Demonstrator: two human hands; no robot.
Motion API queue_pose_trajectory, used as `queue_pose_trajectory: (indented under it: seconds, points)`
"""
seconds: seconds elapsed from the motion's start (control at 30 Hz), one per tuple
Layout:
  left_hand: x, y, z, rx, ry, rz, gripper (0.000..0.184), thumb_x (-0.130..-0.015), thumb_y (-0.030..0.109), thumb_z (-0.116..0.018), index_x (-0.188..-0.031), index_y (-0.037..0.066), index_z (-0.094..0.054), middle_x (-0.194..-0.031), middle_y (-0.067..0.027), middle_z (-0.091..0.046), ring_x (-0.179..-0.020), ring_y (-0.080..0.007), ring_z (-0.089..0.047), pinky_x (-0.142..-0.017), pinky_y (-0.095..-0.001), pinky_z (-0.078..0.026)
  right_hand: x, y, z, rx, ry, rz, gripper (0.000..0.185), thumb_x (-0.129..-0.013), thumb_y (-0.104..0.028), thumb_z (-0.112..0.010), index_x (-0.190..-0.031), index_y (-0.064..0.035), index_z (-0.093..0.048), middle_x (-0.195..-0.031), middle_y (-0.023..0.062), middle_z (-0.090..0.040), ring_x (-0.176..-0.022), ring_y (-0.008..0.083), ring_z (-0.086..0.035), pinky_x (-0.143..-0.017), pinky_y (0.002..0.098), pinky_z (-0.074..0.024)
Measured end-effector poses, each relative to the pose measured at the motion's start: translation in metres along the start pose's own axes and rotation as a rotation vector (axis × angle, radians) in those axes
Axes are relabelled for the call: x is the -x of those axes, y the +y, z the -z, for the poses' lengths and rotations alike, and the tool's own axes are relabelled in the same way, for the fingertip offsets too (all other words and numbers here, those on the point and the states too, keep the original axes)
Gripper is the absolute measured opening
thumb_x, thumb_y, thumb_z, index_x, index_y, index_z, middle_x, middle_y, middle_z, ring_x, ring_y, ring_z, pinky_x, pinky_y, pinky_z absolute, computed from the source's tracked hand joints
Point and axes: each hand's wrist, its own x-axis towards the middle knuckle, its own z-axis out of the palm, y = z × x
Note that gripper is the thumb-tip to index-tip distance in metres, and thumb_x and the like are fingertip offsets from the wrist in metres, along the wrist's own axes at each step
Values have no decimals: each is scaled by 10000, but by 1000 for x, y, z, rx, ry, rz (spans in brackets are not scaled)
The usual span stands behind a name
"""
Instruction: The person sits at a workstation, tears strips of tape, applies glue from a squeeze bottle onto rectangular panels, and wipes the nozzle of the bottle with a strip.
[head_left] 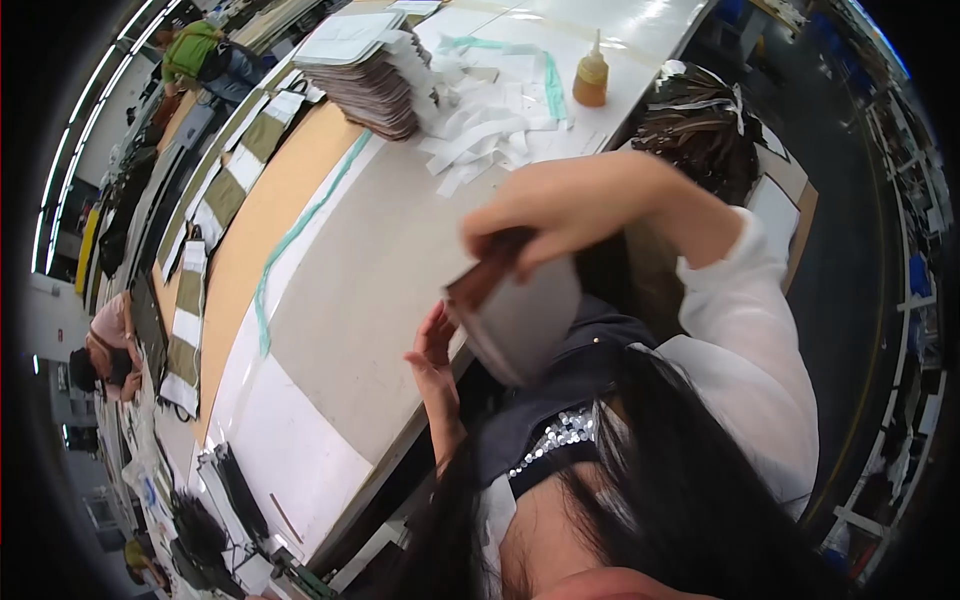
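Note:
My right hand [570, 205], blurred by motion, grips the upper edge of a flat brown piece with a pale face [525, 315] and holds it upright in front of my chest. Its material is hard to tell. My left hand [433, 355] is at the piece's left edge, thumb apart and fingers stretched; whether it touches the piece I cannot tell. Below both hands runs the front edge of the worktable [345, 270]. Farther back stands a tall stack of brown pieces with white sheets [370, 75].
White paper strips [490, 135] lie heaped beside the stack. A bottle of amber liquid [591, 72] stands near the table edge. Brown strips [700, 130] are bundled to the right. A turquoise strip [285, 245] crosses the table. Co-workers [205, 55] are in the background.

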Motion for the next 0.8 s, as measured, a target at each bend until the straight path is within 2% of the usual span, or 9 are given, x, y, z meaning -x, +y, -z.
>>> queue_pose_trajectory:
  seconds: [0.07,0.17,0.2,0.3,0.43,0.5,0.57,0.67,0.8]
  points:
    - [9,7,15,400,-4,115,682,-956,579,-377,-1250,-25,-493,-1200,-95,-588,-1093,-177,-547,-958,-308,-394,-66,37,-20,-45,-40,157,322,-752,-132,-717,-1003,-20,-549,-862,135,-620,-820,286,-602,-707,380,-450]
    - [1,-1,29,-254,341,160,517,-985,441,-456,-1211,-22,-504,-1124,-72,-605,-1008,-144,-558,-886,-270,-418,-137,75,-47,-44,-1,59,324,-766,-148,-712,-1030,-17,-577,-884,116,-632,-826,267,-605,-747,356,-471]
    - [-3,11,24,-361,244,89,400,-984,307,-510,-1203,-28,-498,-1095,-75,-603,-962,-123,-556,-818,-248,-436,-151,88,-60,-63,40,23,328,-770,-150,-710,-1042,-15,-585,-912,112,-640,-840,266,-608,-767,346,-477]
    - [-7,-11,47,-329,286,133,403,-983,273,-517,-1226,-46,-473,-1100,-111,-596,-970,-136,-559,-833,-270,-445,-154,125,-81,-1,540,169,313,-806,-163,-691,-1068,-17,-599,-991,103,-655,-891,228,-622,-800,325,-487]
    - [-3,-22,47,-410,374,95,499,-986,274,-509,-1321,-70,-374,-1131,-160,-583,-1008,-173,-559,-874,-289,-437,-80,176,-66,-799,1084,-115,258,-903,-239,-627,-1040,-22,-600,-954,71,-648,-858,133,-622,-744,297,-505]
    - [-3,-17,44,-447,374,101,587,-985,276,-506,-1388,-83,-276,-1185,-190,-558,-1033,-202,-558,-899,-297,-432,-28,225,-53,-1326,1441,-106,228,-920,-276,-595,-1001,-67,-557,-871,60,-617,-785,150,-594,-719,301,-500]
    - [-2,-14,44,-450,367,116,581,-988,267,-500,-1390,-85,-275,-1224,-197,-532,-1060,-208,-545,-920,-302,-421,17,281,-40,-1749,1755,-18,416,-925,-335,-580,-1120,2,-434,-1019,156,-560,-915,235,-569,-801,387,-503]
    - [-2,-15,43,-494,358,79,566,-993,253,-487,-1397,-81,-274,-1277,-202,-494,-1113,-215,-512,-961,-313,-394,59,294,-15,-2411,1679,222,580,-940,-414,-532,-1239,40,-329,-1147,218,-484,-989,312,-550,-850,436,-498]
    - [-2,-12,42,-588,372,53,542,-1000,242,-466,-1401,-73,-283,-1321,-188,-460,-1175,-220,-467,-1006,-324,-355,68,306,7,-2385,1539,594,736,-944,-594,-339,-1370,-1,-247,-1236,280,-418,-1068,374,-524,-912,468,-474]
